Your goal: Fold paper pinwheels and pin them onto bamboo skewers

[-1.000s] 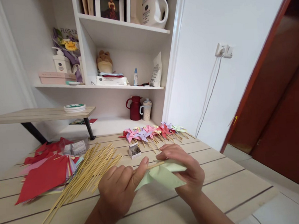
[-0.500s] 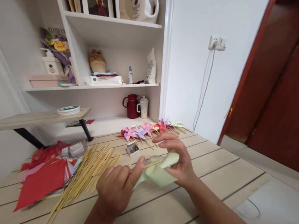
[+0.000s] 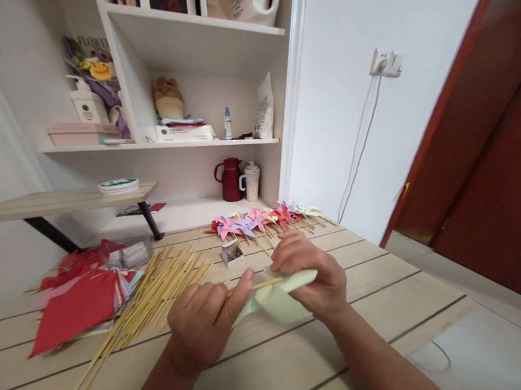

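My left hand (image 3: 210,317) is closed around a thin wooden stick (image 3: 267,283), thumb lying along it. The stick's far end meets a pale green paper pinwheel (image 3: 284,305), whose curled blades hang between my hands. My right hand (image 3: 310,271) is closed on the pinwheel's right side, fingers bent over its upper blade; the fingertips are partly hidden. Just beyond my hands stands a small open box of pins (image 3: 232,253). Behind it lies a row of finished-looking pinwheels (image 3: 257,219) in pink, purple, red, yellow and green.
A pile of wooden sticks (image 3: 161,293) spreads left of my hands. Farther left lie red and coloured paper sheets (image 3: 76,309) beside a clear plastic box (image 3: 135,254). A raised wooden stand (image 3: 68,200) is behind them. A red jug (image 3: 231,180) and a cup (image 3: 252,182) stand at the back.
My right hand's fingers, raised and spread before, have curled down onto the pinwheel. My left hand keeps its hold on the stick. The view has shifted slightly.
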Demonstrator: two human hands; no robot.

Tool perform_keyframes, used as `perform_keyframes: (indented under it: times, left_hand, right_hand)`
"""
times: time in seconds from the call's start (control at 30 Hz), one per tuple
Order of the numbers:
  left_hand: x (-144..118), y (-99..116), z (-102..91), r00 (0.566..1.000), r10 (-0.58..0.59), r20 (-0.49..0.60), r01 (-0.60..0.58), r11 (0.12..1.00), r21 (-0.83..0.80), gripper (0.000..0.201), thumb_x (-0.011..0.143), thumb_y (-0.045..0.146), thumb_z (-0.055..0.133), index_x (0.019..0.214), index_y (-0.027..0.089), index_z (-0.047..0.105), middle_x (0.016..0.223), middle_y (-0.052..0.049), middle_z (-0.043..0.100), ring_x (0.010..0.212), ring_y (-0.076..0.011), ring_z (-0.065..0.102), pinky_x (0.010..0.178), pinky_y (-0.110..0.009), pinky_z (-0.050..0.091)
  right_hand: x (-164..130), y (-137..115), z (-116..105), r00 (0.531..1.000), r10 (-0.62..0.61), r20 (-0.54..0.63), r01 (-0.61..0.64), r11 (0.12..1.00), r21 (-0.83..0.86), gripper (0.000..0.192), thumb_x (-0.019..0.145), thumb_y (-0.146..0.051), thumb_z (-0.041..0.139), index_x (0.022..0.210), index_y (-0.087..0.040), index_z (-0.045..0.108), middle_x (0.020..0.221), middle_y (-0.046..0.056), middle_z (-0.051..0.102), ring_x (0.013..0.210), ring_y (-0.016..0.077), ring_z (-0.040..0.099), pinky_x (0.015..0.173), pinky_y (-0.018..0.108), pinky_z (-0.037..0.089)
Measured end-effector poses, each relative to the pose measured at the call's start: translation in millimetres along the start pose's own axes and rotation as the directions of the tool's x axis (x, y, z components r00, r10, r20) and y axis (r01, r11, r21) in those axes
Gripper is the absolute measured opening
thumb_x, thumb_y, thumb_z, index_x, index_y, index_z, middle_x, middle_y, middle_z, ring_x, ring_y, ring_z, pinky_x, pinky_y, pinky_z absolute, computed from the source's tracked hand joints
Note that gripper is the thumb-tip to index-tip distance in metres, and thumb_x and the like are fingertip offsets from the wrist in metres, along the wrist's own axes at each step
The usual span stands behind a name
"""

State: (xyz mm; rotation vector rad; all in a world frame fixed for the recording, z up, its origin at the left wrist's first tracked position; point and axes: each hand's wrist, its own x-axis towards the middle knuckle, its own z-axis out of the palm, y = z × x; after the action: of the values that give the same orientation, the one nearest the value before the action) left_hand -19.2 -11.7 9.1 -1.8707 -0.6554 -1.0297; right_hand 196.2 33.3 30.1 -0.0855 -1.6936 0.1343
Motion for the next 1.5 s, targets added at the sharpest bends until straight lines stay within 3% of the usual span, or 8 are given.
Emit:
perform_keyframes:
  times: [0.4,0.7,1.0,1.5]
  left_hand:
    - [0.7,0.0,-3.5,0.999,0.043,0.003,-0.043,0.999,0.022,0.031,0.099,0.010,0.049,0.126,0.009,0.066,0.064,0.001,0.055,0.059,-0.0137,0.047,0.060,-0.032,0.032]
    - [0.3,0.9,-4.7,0.999,0.041,0.016,-0.041,0.999,0.008,0.032,0.100,0.009,0.049,0.127,0.009,0.065,0.064,0.001,0.056,0.060,-0.0144,0.047,0.061,-0.032,0.031]
    - [0.1,1.1,-3.6,0.999,0.043,0.027,-0.044,0.999,0.031,0.032,0.098,0.008,0.052,0.127,0.007,0.065,0.063,0.001,0.055,0.059,-0.0146,0.046,0.061,-0.033,0.031]
    - [-4.2,8.5,5.6,1.000,-0.028,-0.007,0.029,0.999,0.037,0.036,0.096,0.005,0.054,0.130,0.008,0.063,0.062,0.002,0.056,0.057,-0.0142,0.046,0.059,-0.033,0.032]
  right_hand:
    - [-3.2,-6.0,0.0,0.999,-0.045,0.006,0.046,0.996,-0.080,0.004,0.091,-0.023,0.070,0.091,-0.024,0.067,0.075,0.000,0.074,0.068,0.0190,0.069,0.091,0.049,0.050]
    - [-4.0,-7.6,1.4,1.000,-0.010,0.001,0.010,0.996,-0.090,0.001,0.091,-0.024,0.070,0.091,-0.024,0.069,0.074,0.001,0.073,0.068,0.0195,0.068,0.093,0.048,0.048]
    - [-1.5,-14.3,1.2,0.999,0.045,0.024,-0.040,0.986,-0.160,0.016,0.087,-0.007,0.064,0.090,-0.023,0.065,0.074,-0.001,0.071,0.066,0.0169,0.066,0.095,0.047,0.045]
    - [-4.9,-13.0,7.0,0.994,0.102,-0.040,-0.109,0.967,-0.231,0.018,0.087,-0.006,0.067,0.089,-0.024,0.063,0.074,-0.003,0.069,0.068,0.0152,0.065,0.100,0.049,0.044]
